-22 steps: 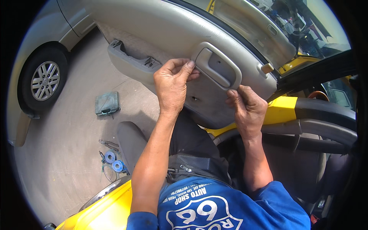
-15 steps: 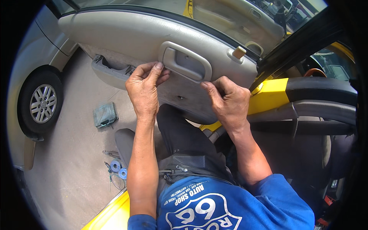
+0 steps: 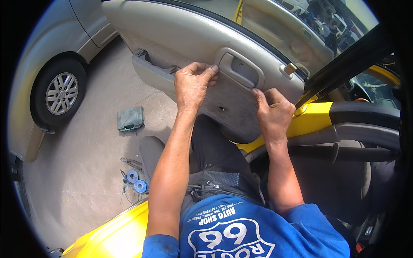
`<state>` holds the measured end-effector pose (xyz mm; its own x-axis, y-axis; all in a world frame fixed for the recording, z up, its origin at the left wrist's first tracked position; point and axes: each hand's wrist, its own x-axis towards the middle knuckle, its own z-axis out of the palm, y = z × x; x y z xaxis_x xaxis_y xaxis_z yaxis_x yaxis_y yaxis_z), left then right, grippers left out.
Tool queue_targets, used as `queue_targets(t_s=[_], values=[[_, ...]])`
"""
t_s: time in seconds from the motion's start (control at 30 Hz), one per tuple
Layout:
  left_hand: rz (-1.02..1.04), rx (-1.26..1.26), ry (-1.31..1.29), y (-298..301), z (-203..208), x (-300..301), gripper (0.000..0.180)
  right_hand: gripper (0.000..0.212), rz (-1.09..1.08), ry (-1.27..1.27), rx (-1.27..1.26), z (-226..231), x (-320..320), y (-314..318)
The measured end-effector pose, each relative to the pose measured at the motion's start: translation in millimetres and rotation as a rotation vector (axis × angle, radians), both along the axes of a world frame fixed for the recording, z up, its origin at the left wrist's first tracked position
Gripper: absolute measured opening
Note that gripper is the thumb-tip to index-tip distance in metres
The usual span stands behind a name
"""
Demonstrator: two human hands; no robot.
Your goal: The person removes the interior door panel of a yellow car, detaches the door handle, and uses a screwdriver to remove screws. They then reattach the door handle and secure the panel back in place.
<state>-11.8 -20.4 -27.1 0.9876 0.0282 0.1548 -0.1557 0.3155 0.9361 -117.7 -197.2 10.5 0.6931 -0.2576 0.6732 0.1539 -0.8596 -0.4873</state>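
Observation:
A grey inner door handle surround point(image 3: 244, 55) with a pull lever point(image 3: 237, 77) in it sits on the grey door panel point(image 3: 172, 32) in front of me. My left hand point(image 3: 191, 88) pinches at the surround's left edge with thumb and forefinger. At its lower right corner is my right hand point(image 3: 274, 114), thumb tip against the rim and the other fingers curled in. What lies behind the rim is hidden. A small dark hole point(image 3: 222, 109) shows in the panel below the lever.
A door pocket point(image 3: 150, 73) juts out at left. A brown-tipped knob point(image 3: 290, 69) sits right of the handle. On the ground are a green case point(image 3: 130, 119), pliers point(image 3: 131, 163) and blue spools point(image 3: 140, 186). A parked vehicle's wheel point(image 3: 62, 93) stands left, a yellow door sill point(image 3: 307, 118) right.
My view has shifted, so the door, hands and ground objects appear further right. Both hands stay at the same places on the handle surround, with no clear movement of that part.

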Motion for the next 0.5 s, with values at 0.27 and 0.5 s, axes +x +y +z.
queue_targets(t_s=[0.27, 0.5], values=[[-0.002, -0.194, 0.007, -12.7, -22.0, -4.3, 0.032, 0.02, 0.485, -0.572, -0.458, 26.2, 38.2, -0.4], [0.063, -0.139, -0.006, -17.4, -29.2, 1.0, 0.034, 0.023, 0.522, -0.608, -0.606, 53.0, 53.0, 36.8]])
